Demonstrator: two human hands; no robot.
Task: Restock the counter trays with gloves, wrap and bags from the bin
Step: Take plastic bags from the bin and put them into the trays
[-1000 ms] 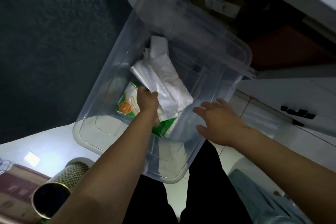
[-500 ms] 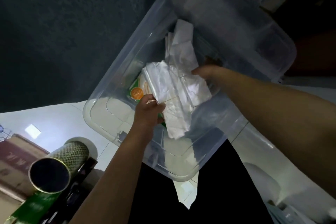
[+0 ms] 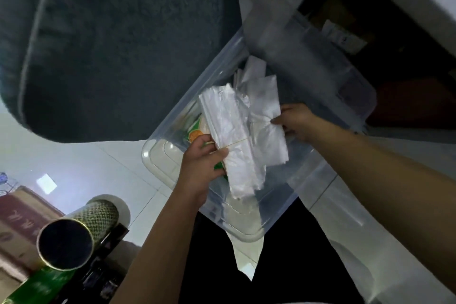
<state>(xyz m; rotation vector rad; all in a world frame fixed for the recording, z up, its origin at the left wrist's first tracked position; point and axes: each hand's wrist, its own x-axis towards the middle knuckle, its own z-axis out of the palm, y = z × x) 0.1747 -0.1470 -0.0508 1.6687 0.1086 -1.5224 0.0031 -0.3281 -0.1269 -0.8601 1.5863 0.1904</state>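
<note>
Head view: clear rectangular plastic storage bin [image 3: 246, 227] on pale floor tiles, tilted, rim toward the camera. Above its open mouth, a folded bundle of thin translucent white plastic bags [image 3: 237, 136], cinched round the middle by a thin yellowish band. Left hand [image 3: 201, 168] clamped on the bundle's near-left edge, thumb on top at the band, fingers curled under. Right hand [image 3: 294, 119] pinching the far-right edge, fingertips pressed into the plastic. Under the bundle, inside the bin, a flat green-and-white printed packet with an orange spot [image 3: 195, 132], partly hidden; contents unreadable.

Change over the last second: right hand gone from hovering spread outside the bin wall to gripping the bundle; bundle raised from the bin floor to mouth level, now held at both ends. Meaning for the task, by judgement: bags lifted out and ready to carry to a counter tray, none in view; packet and further white sheets [image 3: 253, 69] behind left to fetch.

Off to the left, a dark open-ended tube with a woven patterned sleeve [image 3: 79, 232].
</note>
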